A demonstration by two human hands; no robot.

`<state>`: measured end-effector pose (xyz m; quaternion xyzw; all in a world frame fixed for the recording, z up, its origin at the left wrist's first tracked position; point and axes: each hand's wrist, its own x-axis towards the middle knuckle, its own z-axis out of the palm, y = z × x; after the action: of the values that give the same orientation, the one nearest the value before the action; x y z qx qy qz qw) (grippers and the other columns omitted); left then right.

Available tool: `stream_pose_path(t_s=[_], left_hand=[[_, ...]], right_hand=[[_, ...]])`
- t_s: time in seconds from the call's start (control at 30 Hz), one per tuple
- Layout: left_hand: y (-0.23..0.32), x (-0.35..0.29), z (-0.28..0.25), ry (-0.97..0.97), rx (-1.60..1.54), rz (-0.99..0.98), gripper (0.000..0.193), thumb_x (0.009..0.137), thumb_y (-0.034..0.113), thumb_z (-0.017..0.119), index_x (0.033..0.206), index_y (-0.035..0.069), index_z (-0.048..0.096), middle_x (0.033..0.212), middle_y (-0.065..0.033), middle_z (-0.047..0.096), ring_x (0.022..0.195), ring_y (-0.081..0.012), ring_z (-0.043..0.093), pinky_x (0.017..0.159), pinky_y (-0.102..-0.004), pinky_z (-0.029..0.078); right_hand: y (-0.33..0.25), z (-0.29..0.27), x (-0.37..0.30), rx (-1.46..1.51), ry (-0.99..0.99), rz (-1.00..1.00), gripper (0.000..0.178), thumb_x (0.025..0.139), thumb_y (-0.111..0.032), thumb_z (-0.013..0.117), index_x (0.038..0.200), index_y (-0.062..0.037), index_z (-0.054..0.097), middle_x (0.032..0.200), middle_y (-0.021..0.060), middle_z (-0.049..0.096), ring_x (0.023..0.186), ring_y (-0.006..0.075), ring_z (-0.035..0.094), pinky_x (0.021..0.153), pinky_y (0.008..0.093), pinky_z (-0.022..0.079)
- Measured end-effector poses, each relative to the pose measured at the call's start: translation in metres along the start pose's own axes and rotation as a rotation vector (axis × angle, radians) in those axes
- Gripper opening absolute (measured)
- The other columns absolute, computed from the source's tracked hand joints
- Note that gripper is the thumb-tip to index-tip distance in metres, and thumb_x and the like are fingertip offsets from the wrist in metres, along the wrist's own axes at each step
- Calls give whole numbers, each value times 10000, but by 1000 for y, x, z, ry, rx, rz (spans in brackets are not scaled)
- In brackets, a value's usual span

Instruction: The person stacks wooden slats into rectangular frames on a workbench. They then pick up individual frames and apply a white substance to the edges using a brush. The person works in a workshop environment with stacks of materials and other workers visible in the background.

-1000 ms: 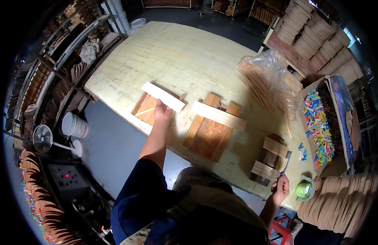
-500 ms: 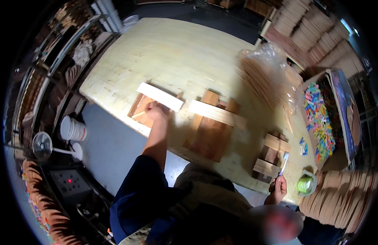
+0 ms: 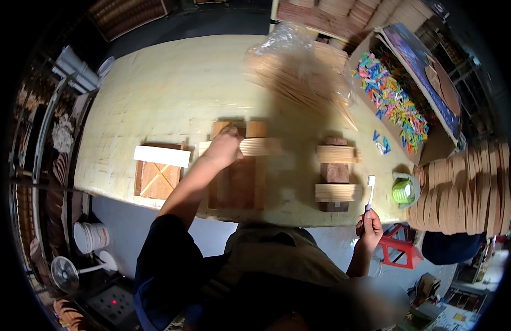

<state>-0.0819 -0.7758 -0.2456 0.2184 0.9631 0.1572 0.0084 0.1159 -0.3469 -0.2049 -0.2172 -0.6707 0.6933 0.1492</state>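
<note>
My left hand (image 3: 225,148) is over the middle wooden block (image 3: 235,185), its fingers curled round the row of pale wooden strips (image 3: 263,147) lying across it. The fingertips are partly hidden. To its left is a shallow wooden jig (image 3: 146,179) with a white strip (image 3: 162,156) along its far side and two thin sticks (image 3: 161,177) crossed in an X. My right hand (image 3: 369,223), at the table's near edge, is closed round the handle of a toothbrush (image 3: 371,190), bristles up. Beside it, more strips (image 3: 338,192) lie in two rows across a narrow block (image 3: 337,172).
A green-filled cup (image 3: 403,191) stands near the right edge, by stacked curved wooden pieces (image 3: 462,190). Farther back are a box of colourful clothespins (image 3: 390,94) and thin sticks (image 3: 288,83) beside clear plastic. The pale table (image 3: 156,77) extends beyond; a red stool (image 3: 399,245) stands below.
My left hand has left the stick in the left jig and moved right to the middle strips. The view has turned. My right hand still holds the toothbrush upright.
</note>
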Motion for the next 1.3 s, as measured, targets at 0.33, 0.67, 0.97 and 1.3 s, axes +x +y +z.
stream_pose_path(t_s=[0.33,0.67,0.97,1.3], left_hand=[[8,8,-13,-4,-102,72,371,637,151,716,971,24,615,1007,-188,584,953,-374,584,854,-442,493],[143,2,23,258,-1584,-559,546,838,411,606,1236,41,549,1044,-86,618,881,-176,593,756,-285,490],[296,65,91,-328,-2218,-366,446,913,435,528,1092,28,565,889,-82,592,743,-184,565,614,-282,479],[400,112,123,-860,-2372,-460,375,961,395,480,1031,33,549,853,-52,516,713,-144,505,611,-253,454]], right_hand=[[7,-127,82,-127,396,-3,200,912,-193,659,1001,-15,683,763,21,637,523,56,469,440,205,319],[-10,-210,176,-1504,407,-42,202,852,-296,620,941,-145,720,876,156,694,813,352,674,721,459,537],[-5,-246,222,-1246,37,-40,184,838,-231,643,915,-81,717,753,129,685,634,272,640,609,382,512],[-13,-294,191,-126,-191,332,213,899,-217,665,865,-7,676,634,50,617,394,69,433,351,225,266]])
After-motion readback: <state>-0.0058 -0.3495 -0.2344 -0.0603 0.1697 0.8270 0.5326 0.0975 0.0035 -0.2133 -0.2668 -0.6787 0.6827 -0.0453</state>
